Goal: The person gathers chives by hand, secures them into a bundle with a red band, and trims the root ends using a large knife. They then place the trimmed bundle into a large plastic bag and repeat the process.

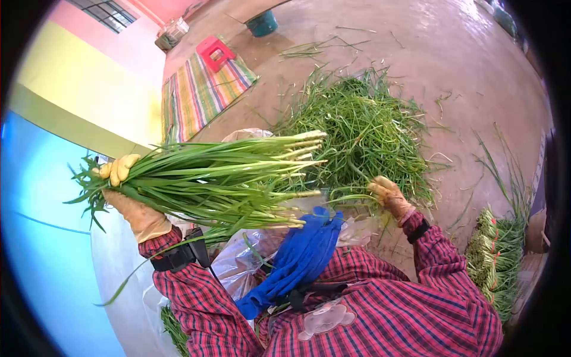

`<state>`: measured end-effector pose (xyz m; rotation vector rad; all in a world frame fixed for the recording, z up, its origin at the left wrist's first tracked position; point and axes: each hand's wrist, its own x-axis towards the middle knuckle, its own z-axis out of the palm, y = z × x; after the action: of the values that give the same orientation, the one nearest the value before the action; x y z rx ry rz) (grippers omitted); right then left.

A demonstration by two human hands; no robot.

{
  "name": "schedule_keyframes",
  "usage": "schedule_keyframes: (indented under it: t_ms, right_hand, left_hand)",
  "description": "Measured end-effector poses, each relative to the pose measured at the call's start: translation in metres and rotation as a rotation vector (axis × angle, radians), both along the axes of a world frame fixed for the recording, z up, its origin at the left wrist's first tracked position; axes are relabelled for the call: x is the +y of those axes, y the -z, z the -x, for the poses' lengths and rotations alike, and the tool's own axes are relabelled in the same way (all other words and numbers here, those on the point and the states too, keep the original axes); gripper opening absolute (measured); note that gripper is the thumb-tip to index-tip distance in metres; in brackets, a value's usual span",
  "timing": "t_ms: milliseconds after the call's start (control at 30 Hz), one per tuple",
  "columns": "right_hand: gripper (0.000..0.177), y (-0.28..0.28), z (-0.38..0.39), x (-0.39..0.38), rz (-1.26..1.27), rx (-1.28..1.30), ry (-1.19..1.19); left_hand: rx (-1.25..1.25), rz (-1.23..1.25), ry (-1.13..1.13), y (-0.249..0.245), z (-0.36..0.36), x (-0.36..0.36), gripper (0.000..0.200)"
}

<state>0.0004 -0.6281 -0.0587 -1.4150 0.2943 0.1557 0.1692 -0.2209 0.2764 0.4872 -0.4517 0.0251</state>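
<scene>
My left hand (128, 193), in a pale yellow glove, is closed round the leafy end of a large bunch of Chinese chives (220, 172). The bunch lies level, its pale stem ends pointing right. On the other side, my right hand (389, 195), gloved too, has its fingers curled at the near edge of a loose green pile (363, 128). A few chive stalks (352, 197) run into its fingertips, partly hidden. Blue strips (300, 256) hang across my lap, below the bunch.
Tied bundles of greens (496, 262) stand at the right. Clear plastic sheeting (238, 259) lies by my legs. Farther off are a striped mat (199, 98), a red stool (215, 53) and a teal bucket (262, 24). Loose leaves are scattered on the floor (470, 77).
</scene>
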Motion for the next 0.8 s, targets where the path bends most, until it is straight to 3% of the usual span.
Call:
schedule_keyframes:
  t_ms: [33, 67, 100, 167, 267, 367, 400, 433, 500, 567, 600, 667, 800]
  right_hand:
    - [0.014, 0.033, 0.005, -0.015, 0.119, 0.002, 0.015]
    - [0.027, 0.044, 0.007, -0.019, 0.033, 0.178, -0.076]
    - [0.027, 0.031, 0.002, -0.01, 0.031, 0.179, -0.075]
    - [0.046, -0.004, -0.018, 0.019, 0.192, -0.209, -0.279]
    - [0.056, -0.114, -0.061, 0.066, -0.134, -0.303, -0.341]
    - [0.05, -0.154, -0.09, 0.113, -0.437, -0.278, -0.27]
    - [0.042, -0.151, -0.101, 0.114, -0.189, -0.462, -0.357]
    - [0.03, -0.141, -0.104, 0.121, -0.012, -0.651, -0.237]
    - [0.019, -0.141, -0.093, 0.124, -0.738, -0.225, -0.164]
    - [0.015, -0.122, -0.08, 0.1, -0.971, -0.252, -0.251]
    - [0.015, -0.105, -0.072, 0.095, -0.988, -0.223, -0.124]
    - [0.018, -0.069, -0.062, 0.07, -1.01, -0.194, -0.157]
    - [0.018, -0.026, -0.048, 0.03, -0.939, -0.142, 0.081]
  left_hand:
    - [-0.002, 0.0, -0.004, -0.001, 0.002, 0.001, 0.026]
    - [-0.022, 0.015, 0.006, -0.001, 0.004, 0.001, 0.027]
    - [-0.04, 0.029, 0.019, -0.002, 0.003, 0.0, 0.027]
    - [-0.067, 0.054, 0.077, 0.002, -0.001, -0.006, 0.028]
    - [-0.094, 0.042, 0.039, 0.016, -0.002, -0.023, 0.028]
    - [-0.156, -0.02, 0.06, 0.02, 0.006, -0.039, 0.028]
    - [-0.188, -0.025, 0.136, 0.017, 0.006, -0.038, 0.027]
    - [-0.189, -0.03, 0.133, 0.014, 0.009, -0.039, 0.027]
    - [-0.095, 0.185, -0.006, 0.014, 0.019, -0.04, 0.026]
    - [-0.115, 0.219, 0.119, 0.016, 0.016, -0.021, 0.025]
    - [-0.116, 0.225, 0.104, 0.017, 0.019, -0.021, 0.025]
    - [-0.13, 0.188, 0.07, 0.018, 0.018, -0.018, 0.026]
    - [-0.178, 0.207, 0.136, 0.032, 0.02, -0.018, 0.024]
